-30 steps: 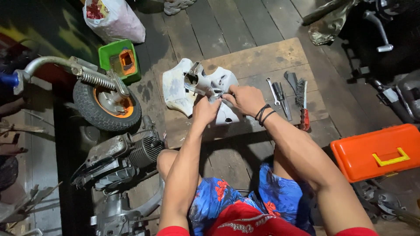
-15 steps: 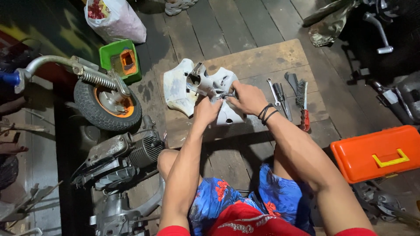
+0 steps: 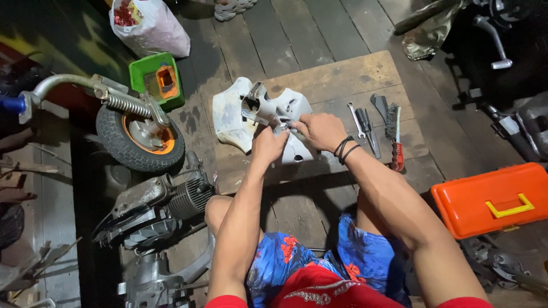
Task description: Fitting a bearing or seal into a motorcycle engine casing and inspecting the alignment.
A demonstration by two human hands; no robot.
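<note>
White scooter headset cover (image 3: 288, 122) on plank

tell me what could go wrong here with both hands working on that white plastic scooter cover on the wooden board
1. The left hand and right hand pinch a small part at the white plastic scooter cover; it might slip and drop into the gaps of the dark plank floor.
2. The red-handled wire brush and metal wrenches lie close by the right wrist; an elbow swing could knock them off the wooden board.
</note>
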